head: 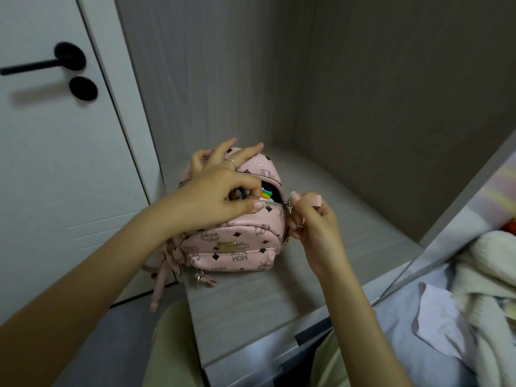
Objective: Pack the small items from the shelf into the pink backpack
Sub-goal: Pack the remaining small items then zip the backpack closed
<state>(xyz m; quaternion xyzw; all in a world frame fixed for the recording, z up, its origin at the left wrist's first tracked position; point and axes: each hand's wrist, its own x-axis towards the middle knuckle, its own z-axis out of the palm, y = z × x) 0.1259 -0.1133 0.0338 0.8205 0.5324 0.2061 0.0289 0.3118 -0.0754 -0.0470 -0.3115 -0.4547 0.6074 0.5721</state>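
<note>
A small pink backpack [237, 241] with a dark diamond print stands on the grey shelf [321, 219]. Its top zip gapes, and colourful small items [266, 194] show inside the opening. My left hand [220, 191] lies over the top of the bag; thumb and forefinger pinch the near edge of the opening while the other fingers spread across the flap. My right hand [312, 222] pinches the pink zipper pull tab [310, 201] at the right end of the zip.
The shelf sits in a grey alcove with walls behind and to the right. A white door with a black handle [42, 64] stands at left. Bedding and a cream blanket [474, 289] lie at right. Pink straps [164, 269] hang off the shelf's left edge.
</note>
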